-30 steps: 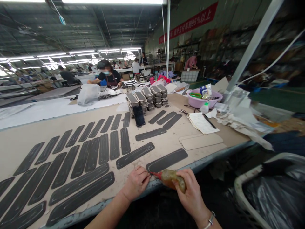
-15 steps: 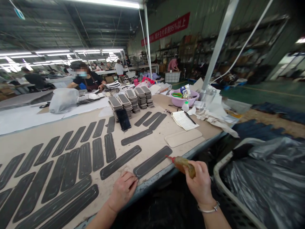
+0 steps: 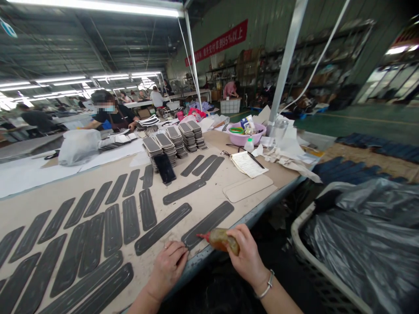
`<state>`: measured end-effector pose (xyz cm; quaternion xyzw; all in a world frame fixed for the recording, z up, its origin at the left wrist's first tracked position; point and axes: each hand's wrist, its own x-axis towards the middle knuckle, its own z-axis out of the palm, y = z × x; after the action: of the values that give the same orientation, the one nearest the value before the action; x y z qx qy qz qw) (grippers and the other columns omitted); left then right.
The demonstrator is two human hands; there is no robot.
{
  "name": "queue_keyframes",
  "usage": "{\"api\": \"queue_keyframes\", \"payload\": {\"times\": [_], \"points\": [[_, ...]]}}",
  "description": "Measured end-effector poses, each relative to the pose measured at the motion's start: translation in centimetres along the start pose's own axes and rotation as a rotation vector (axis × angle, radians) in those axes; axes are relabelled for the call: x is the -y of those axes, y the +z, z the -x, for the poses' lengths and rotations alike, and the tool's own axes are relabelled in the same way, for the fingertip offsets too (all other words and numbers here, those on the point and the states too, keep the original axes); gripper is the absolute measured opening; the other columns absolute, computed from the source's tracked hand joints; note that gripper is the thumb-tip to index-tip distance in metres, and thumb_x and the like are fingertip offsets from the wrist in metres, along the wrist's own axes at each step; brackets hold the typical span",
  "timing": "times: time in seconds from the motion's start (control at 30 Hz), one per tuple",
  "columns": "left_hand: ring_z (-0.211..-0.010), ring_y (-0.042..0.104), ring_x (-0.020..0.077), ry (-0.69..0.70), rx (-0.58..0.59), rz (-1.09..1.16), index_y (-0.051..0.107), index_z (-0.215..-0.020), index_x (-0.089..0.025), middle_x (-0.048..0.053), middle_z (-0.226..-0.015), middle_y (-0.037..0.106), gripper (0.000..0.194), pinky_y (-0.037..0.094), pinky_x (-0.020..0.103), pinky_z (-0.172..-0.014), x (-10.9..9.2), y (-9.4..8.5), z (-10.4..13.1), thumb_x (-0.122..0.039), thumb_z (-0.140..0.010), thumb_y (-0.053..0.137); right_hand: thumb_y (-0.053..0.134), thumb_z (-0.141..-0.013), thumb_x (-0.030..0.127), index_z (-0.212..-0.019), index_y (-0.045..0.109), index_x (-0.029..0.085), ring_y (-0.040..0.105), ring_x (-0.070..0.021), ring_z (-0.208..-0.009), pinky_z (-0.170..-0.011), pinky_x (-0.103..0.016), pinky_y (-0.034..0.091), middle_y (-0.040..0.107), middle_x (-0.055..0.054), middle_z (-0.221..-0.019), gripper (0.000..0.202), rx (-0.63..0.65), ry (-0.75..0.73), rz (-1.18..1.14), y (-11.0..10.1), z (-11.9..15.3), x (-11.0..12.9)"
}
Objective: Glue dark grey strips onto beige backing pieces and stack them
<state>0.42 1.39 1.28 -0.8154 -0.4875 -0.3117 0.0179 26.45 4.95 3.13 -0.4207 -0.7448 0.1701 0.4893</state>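
My right hand (image 3: 246, 257) is wrapped round a squeeze bottle (image 3: 223, 240) of amber liquid, probably glue, tilted with its red nozzle low over a dark grey strip (image 3: 212, 219). Thin shiny lines run along that strip's edge. My left hand (image 3: 170, 264) has its fingers bent together at the strip's near left end, pressing it down; whether they also pinch it is hidden. Many similar dark strips (image 3: 163, 227) with glossy lines lie in rows to the left. Pale rounded panels (image 3: 248, 188) lie just beyond the strip.
Stacks of grey pads (image 3: 175, 138) stand behind a black phone (image 3: 165, 168). Farther right are a notebook (image 3: 248, 164) and a purple basin (image 3: 244, 138) with tools. A plastic crate (image 3: 303, 213) with black bags stands beside the table's edge. A co-worker (image 3: 113, 115) works across the table.
The bottle in my right hand has moved left and nearer along the strip, from its far end toward my left hand. My left hand stays at the strip's end. The view has shifted slightly.
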Motion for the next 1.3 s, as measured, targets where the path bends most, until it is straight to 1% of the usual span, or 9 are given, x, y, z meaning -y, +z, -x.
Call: {"api": "queue_keyframes", "payload": {"times": [0.1,0.27,0.37,0.47,0.63,0.7,0.9,1.13,1.3], "points": [[-0.080,0.059,0.0153,-0.002,0.022,-0.017,0.063,-0.087,-0.018,0.006,-0.086,0.064,0.013,0.049,0.033,-0.078,0.2,0.1,0.2,-0.016,-0.083,0.050,0.051,-0.077,0.012,-0.099,0.054,0.021,0.051,-0.0178,-0.081,-0.072,-0.035,0.051,0.048,-0.006,-0.089,0.024,-0.045,0.021,0.084,-0.7,-0.2,-1.3],[-0.081,0.058,0.0157,-0.008,0.015,-0.024,0.063,-0.086,-0.018,0.006,-0.086,0.064,0.012,0.049,0.035,-0.080,0.1,0.2,0.1,-0.015,-0.082,0.052,0.055,-0.079,0.020,-0.101,0.054,0.020,0.050,-0.0197,-0.082,-0.073,-0.039,0.050,0.048,-0.007,-0.090,0.022,-0.289,0.052,0.300,-2.9,-1.1,-4.3],[-0.082,0.058,0.0156,0.003,-0.004,-0.024,0.062,-0.087,-0.018,0.006,-0.086,0.063,0.011,0.049,0.034,-0.079,0.0,0.0,-0.1,-0.015,-0.081,0.053,0.056,-0.080,0.023,-0.100,0.054,0.020,0.050,-0.0202,-0.082,-0.073,-0.040,0.050,0.047,-0.007,-0.089,0.020,-0.353,0.092,0.349,-3.4,-1.6,-4.8],[-0.081,0.058,0.0150,0.014,-0.016,-0.027,0.062,-0.086,-0.017,0.006,-0.085,0.062,0.010,0.050,0.032,-0.078,-0.2,-0.2,-0.3,-0.016,-0.081,0.054,0.056,-0.081,0.024,-0.098,0.053,0.020,0.050,-0.0197,-0.081,-0.075,-0.040,0.050,0.048,-0.007,-0.089,0.018,-0.335,0.108,0.285,-3.2,-1.6,-4.4],[-0.081,0.059,0.0148,0.015,0.006,-0.045,0.062,-0.085,-0.018,0.005,-0.085,0.062,0.009,0.049,0.032,-0.080,0.1,-0.1,-0.2,-0.017,-0.081,0.054,0.054,-0.082,0.023,-0.097,0.053,0.021,0.051,-0.0191,-0.083,-0.078,-0.039,0.048,0.050,-0.005,-0.088,0.015,-0.208,0.118,0.132,-2.8,-0.8,-3.6],[-0.082,0.059,0.0145,0.013,0.016,-0.053,0.062,-0.086,-0.017,0.005,-0.086,0.062,0.009,0.049,0.031,-0.081,0.2,0.0,-0.1,-0.017,-0.081,0.054,0.054,-0.082,0.024,-0.097,0.053,0.021,0.051,-0.0196,-0.084,-0.078,-0.039,0.048,0.051,-0.006,-0.088,0.015,-0.233,0.123,0.143,-3.1,-0.8,-3.8],[-0.081,0.060,0.0143,0.031,-0.007,-0.071,0.061,-0.084,-0.018,0.005,-0.084,0.062,0.009,0.049,0.032,-0.083,0.4,0.3,-0.1,-0.018,-0.081,0.053,0.056,-0.081,0.029,-0.094,0.052,0.020,0.049,-0.0210,-0.083,-0.077,-0.040,0.046,0.052,-0.006,-0.086,0.016,-0.427,0.168,0.304,-4.0,-2.3,-5.5],[-0.080,0.059,0.0142,0.035,-0.011,-0.055,0.060,-0.086,-0.017,0.005,-0.084,0.062,0.009,0.049,0.031,-0.080,0.1,0.1,-0.4,-0.015,-0.081,0.052,0.054,-0.082,0.030,-0.097,0.054,0.020,0.050,-0.0204,-0.082,-0.078,-0.039,0.048,0.049,-0.006,-0.085,0.018,-0.380,0.179,0.313,-3.0,-3.0,-6.1],[-0.079,0.059,0.0142,0.018,0.011,-0.052,0.060,-0.085,-0.017,0.005,-0.083,0.062,0.009,0.048,0.032,-0.082,0.1,0.2,-0.3,-0.015,-0.082,0.051,0.054,-0.082,0.033,-0.097,0.054,0.020,0.051,-0.0201,-0.083,-0.078,-0.039,0.048,0.050,-0.007,-0.088,0.020,-0.403,0.200,0.351,-3.9,-2.3,-6.0]]}}
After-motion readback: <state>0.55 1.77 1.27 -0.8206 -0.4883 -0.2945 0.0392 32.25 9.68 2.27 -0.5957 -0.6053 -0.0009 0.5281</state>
